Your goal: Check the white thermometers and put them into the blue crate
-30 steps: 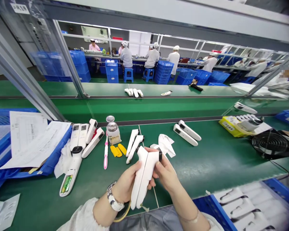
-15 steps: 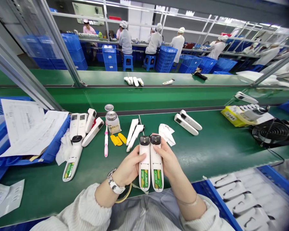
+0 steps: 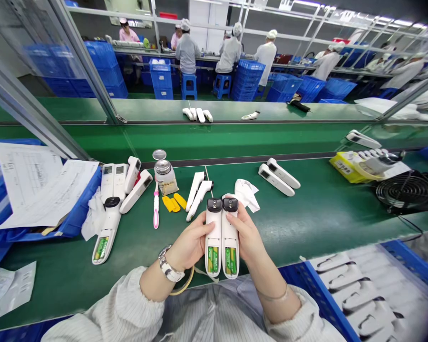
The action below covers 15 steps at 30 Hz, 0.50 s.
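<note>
Two white infrared thermometers are held side by side above the front edge of the green bench (image 3: 157,266). My left hand (image 3: 190,242) is closed round the left thermometer (image 3: 213,232), thumb on its casing. Round the right thermometer (image 3: 230,232) my right hand (image 3: 248,232) is closed in the same way. Both black sensor heads point away from me, and green batteries show in their uncovered compartments. Beyond my hands lie two more thermometers (image 3: 199,194), some yellow covers (image 3: 173,203), a white cloth (image 3: 246,194) and a pink-and-white toothbrush (image 3: 156,209).
A pump bottle (image 3: 166,180) stands behind the toothbrush. At left are grouped thermometers (image 3: 114,180) and a blue bin with papers (image 3: 67,218). Two thermometers (image 3: 278,176) lie at back right, with a yellow tray (image 3: 347,167) and black fan (image 3: 395,192) farther right. A thermometer-filled crate (image 3: 333,304) sits lower right.
Both thermometers stay in my hands, side by side, their lower ends raised slightly in view. The camera view has shifted a little, so the bench things sit slightly higher.
</note>
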Motion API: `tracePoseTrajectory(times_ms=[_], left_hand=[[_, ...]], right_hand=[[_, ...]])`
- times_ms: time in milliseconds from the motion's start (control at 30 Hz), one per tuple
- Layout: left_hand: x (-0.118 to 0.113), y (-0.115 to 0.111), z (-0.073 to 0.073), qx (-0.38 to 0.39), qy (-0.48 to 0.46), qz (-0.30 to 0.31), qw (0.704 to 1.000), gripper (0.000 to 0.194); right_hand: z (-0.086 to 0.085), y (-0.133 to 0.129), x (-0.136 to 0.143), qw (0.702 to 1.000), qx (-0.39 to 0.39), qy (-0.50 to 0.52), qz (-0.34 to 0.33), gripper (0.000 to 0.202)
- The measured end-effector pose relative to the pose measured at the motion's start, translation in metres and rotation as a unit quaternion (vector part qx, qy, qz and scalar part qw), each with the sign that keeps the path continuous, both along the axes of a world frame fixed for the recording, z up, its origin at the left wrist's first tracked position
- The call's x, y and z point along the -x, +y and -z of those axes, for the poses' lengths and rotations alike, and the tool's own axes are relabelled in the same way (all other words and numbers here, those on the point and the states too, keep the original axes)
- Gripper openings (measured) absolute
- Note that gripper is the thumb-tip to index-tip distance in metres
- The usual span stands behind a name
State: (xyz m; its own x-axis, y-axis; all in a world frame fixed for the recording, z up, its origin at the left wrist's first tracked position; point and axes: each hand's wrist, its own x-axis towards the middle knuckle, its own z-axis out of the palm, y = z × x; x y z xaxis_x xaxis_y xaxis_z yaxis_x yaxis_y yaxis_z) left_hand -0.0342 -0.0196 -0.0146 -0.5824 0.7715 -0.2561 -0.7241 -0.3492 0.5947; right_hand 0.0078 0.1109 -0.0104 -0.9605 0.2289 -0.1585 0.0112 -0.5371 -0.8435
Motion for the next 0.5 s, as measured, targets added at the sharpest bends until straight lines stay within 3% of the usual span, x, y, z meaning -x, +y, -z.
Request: tracePoseTrajectory(times_ms=[367, 500], left_hand=[[-0.002, -0.002, -0.003, -0.041, 0.07, 0.021, 0.996, 0.035], [-0.005, 0.0, -0.006, -0.036, 0.076, 0.013, 0.996, 0.038]], right_hand=[[-0.004, 0.001, -0.011, 0.991, -0.069, 0.111, -0.02, 0.036], [-0.005, 0.0, -0.01, 0.995, -0.033, 0.092, -0.007, 0.038]])
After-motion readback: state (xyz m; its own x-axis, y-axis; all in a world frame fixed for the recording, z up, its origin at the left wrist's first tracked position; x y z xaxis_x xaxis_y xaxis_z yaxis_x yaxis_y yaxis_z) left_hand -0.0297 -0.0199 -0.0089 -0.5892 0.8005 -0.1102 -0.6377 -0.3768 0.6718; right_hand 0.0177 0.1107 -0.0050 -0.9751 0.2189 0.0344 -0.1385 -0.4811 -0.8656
